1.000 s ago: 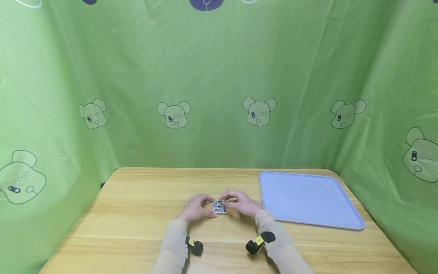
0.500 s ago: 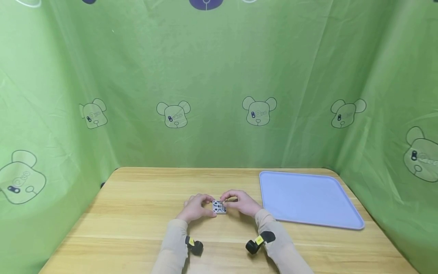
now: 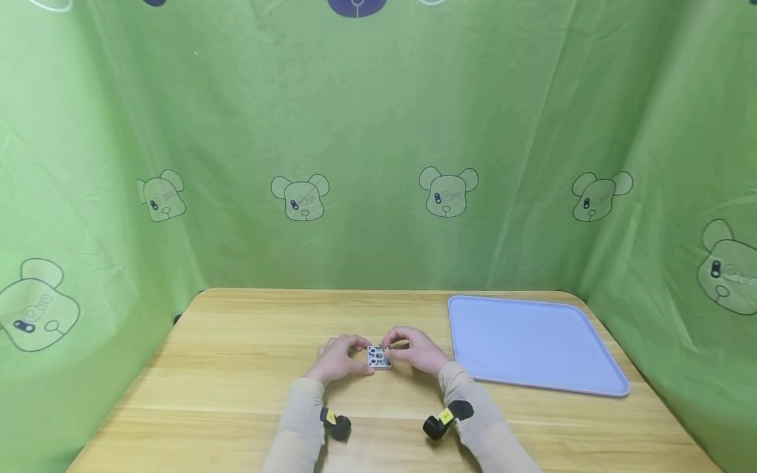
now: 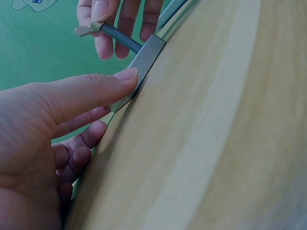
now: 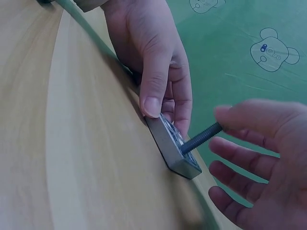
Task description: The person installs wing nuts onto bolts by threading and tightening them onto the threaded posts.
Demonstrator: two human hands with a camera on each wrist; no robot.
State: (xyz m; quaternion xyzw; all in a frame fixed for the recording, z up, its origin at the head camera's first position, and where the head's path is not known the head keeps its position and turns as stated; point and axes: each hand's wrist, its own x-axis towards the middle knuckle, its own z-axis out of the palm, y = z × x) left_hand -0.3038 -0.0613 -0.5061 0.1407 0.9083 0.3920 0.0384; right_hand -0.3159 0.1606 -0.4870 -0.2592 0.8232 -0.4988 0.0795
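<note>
A small square metal block (image 3: pixel 379 366) with round holes in its top face lies on the wooden table. My left hand (image 3: pixel 339 359) grips its left side, thumb on the near edge and fingers on the far side. A threaded wing bolt (image 4: pixel 121 38) stands in a hole near the block's right corner, with a long stretch of thread showing above the face. My right hand (image 3: pixel 418 350) pinches the bolt's winged head between thumb and index finger. In the right wrist view that head is hidden behind the fingertips, and the bolt shaft (image 5: pixel 204 138) shows below them.
A pale blue-violet tray (image 3: pixel 535 341) lies on the right part of the table, just beyond my right wrist. Green curtains (image 3: pixel 378 243) printed with bear heads close off the back and both sides. A black wrist camera (image 3: pixel 340 428) sits at my left cuff.
The fingers of my right hand have turned slightly on the bolt's head and shifted a little. My left hand and the block have stayed in place.
</note>
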